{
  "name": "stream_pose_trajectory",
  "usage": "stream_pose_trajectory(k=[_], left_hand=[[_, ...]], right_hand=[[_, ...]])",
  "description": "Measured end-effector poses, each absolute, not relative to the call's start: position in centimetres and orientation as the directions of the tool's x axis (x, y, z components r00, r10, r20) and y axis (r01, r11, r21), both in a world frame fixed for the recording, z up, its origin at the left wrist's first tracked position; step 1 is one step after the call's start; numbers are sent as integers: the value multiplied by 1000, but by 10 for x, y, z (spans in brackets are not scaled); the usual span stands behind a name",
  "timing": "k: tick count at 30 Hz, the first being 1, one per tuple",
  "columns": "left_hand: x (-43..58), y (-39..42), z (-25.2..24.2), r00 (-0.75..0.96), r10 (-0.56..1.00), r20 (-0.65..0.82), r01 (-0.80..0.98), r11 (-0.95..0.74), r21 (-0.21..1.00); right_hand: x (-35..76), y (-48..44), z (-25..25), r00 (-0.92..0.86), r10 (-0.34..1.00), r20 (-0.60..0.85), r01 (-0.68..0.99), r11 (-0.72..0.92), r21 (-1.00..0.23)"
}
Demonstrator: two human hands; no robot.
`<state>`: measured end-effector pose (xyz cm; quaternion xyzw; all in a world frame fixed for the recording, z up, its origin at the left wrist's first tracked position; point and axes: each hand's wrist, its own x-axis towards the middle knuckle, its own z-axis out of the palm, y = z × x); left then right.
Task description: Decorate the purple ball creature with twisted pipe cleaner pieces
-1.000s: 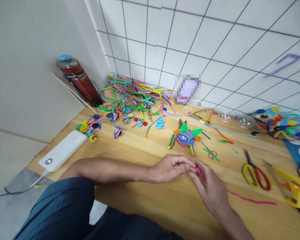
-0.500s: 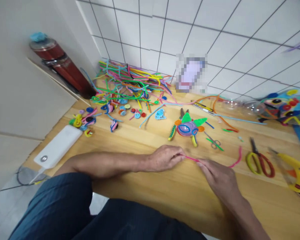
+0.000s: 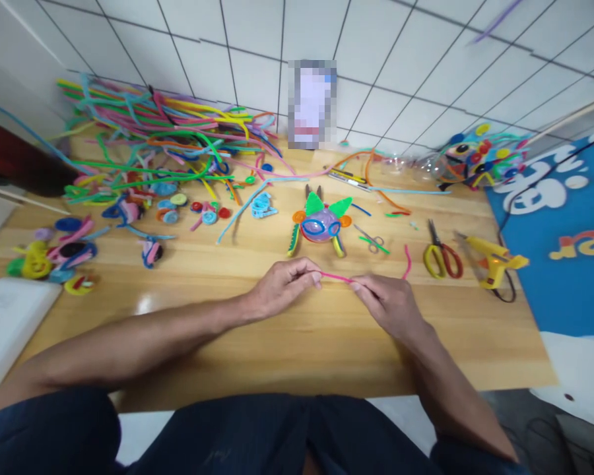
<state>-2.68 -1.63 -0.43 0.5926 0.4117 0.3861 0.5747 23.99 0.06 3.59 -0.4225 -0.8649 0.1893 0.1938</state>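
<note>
My left hand (image 3: 283,285) and my right hand (image 3: 387,301) each pinch a pink pipe cleaner (image 3: 335,277) stretched between them, low over the wooden table (image 3: 297,343). Its free end (image 3: 407,260) curls up past my right hand. Just beyond my hands lies a purple craft creature (image 3: 319,226) with green ears, blue glasses and striped legs.
A heap of coloured pipe cleaners (image 3: 168,142) fills the back left, with coiled pieces (image 3: 69,247) in front. Small scissors (image 3: 373,243), red-and-yellow scissors (image 3: 441,254) and a yellow glue gun (image 3: 492,256) lie to the right. A white box (image 3: 7,326) sits at the left edge.
The view has swung right and down. My hands have drawn apart, pulling the pink pipe cleaner taut between them; its long tail has been drawn in from the right.
</note>
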Motion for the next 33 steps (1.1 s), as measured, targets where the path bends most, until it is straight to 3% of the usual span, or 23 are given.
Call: stream_pose_trajectory(k=[4,9,13,17,23,27,33], left_hand=[[-27,-14,-5,323,944,-75,-64,101,993],[-23,-11,-1,289,954,-76,-277,159,948],[-21,-15,1,333,936,-112,-321,224,920],[-19,-18,1,361,918,-162,-249,263,932],[-20,-14,3,198,964,-180,-279,232,932],[-23,-8,10,42,982,-182,-361,185,914],[-26,-3,21,-19,986,-167,-400,146,905]], right_hand=[[242,2,44,-494,859,137,670,476,-570],[238,-3,52,-408,912,-30,675,279,-683],[232,-7,50,-377,923,-75,637,200,-744],[224,-9,49,-420,902,-97,618,206,-759],[227,-3,51,-516,853,-79,617,306,-725],[245,8,58,-471,878,-88,655,282,-701],[260,17,64,-490,857,-161,640,228,-734]])
